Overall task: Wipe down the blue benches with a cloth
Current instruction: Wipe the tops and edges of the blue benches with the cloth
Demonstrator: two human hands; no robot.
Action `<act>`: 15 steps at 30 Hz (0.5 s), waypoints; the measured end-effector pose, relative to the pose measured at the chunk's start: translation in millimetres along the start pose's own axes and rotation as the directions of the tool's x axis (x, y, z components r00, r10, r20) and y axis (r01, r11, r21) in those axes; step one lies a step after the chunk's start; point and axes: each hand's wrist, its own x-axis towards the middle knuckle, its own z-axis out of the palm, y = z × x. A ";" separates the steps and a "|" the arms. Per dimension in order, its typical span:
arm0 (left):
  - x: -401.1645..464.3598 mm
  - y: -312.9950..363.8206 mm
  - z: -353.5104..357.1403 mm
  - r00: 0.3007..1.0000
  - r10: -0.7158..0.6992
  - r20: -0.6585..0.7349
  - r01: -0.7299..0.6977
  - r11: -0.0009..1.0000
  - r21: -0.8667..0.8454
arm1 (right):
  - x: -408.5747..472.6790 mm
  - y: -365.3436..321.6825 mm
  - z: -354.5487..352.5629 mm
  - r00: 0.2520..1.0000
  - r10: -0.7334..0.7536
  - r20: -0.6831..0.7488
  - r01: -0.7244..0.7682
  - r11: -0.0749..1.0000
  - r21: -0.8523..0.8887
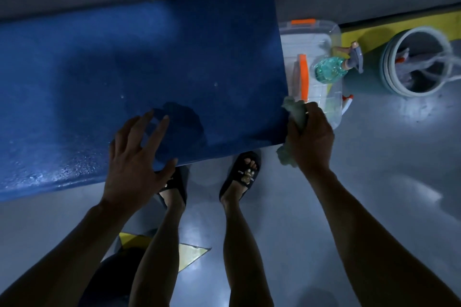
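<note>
The right hand point(310, 137) is curled round a crumpled pale green cloth point(295, 113), gripping it at the right end of the blue table point(139, 62), near its front corner; bunches of cloth stick out above and below the fist. The left hand point(136, 157) is spread wide, fingers straight and apart, over the front edge of the table, thumb at the rim; whether the fingers press the surface or hover just above it I cannot tell; it holds nothing.

The table fills the upper left, a long dark blue slab with a rounded front edge; its left part glistens with wet specks, and a darker patch lies just beyond the left fingers. The grey floor point(374, 182) runs below and to the right, with yellow markings near the wall. A round bucket point(389, 75) stands well to the right, tangled grey cloths and cord inside. A clear plastic box point(321, 30) with orange latches sits just beside the table's right end; a teal spray bottle point(329, 70) lies over it. Two feet in dark slippers point(245, 174) stand below the front edge.
</note>
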 end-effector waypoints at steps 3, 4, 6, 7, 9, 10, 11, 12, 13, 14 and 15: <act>2.6 -8.9 1.4 1.000 0.012 0.008 -0.012 0.999 0.044 | -6.0 -14.3 14.6 0.980 0.178 -0.094 -0.177 0.984 0.016; 2.7 -12.3 2.3 1.000 0.019 0.014 -0.020 0.998 0.061 | -11.5 -26.8 23.3 0.964 0.237 -0.120 -0.233 0.971 0.047; 1.9 -18.4 3.9 0.999 0.033 0.024 -0.035 0.996 0.081 | -26.9 -58.9 42.1 0.953 0.259 -0.154 -0.242 0.963 0.120; 1.0 -20.8 4.4 0.999 0.036 0.032 -0.039 0.996 0.085 | -37.0 -75.2 51.5 0.972 0.191 -0.136 -0.170 0.973 0.153; -0.1 -23.8 3.6 0.998 0.034 0.048 -0.039 0.995 0.088 | -59.6 -101.7 65.1 0.999 -0.031 -0.011 0.032 0.983 0.180; 0.3 -25.1 2.5 0.998 0.039 0.051 -0.044 0.996 0.084 | -67.8 -108.8 67.1 0.989 -0.135 0.068 0.122 0.980 0.159; 1.8 -26.1 1.1 0.997 0.051 0.052 -0.055 0.995 0.080 | -70.4 -109.6 65.8 0.967 -0.216 0.135 0.198 0.971 0.132; 3.6 -27.1 -0.9 0.997 0.063 0.050 -0.067 0.994 0.080 | -68.4 -105.9 60.8 0.946 -0.269 0.181 0.253 0.961 0.108; 6.1 -28.5 -3.2 0.996 0.071 0.045 -0.074 0.994 0.084 | -63.1 -99.0 53.2 0.932 -0.297 0.206 0.287 0.955 0.079; 8.9 -30.3 -5.3 0.996 0.076 0.041 -0.080 0.993 0.088 | -55.8 -89.4 44.3 0.931 -0.300 0.210 0.298 0.954 0.043; 11.6 -32.2 -6.6 0.996 0.081 0.044 -0.085 0.992 0.092 | -47.6 -76.9 34.5 0.942 -0.278 0.189 0.283 0.959 0.000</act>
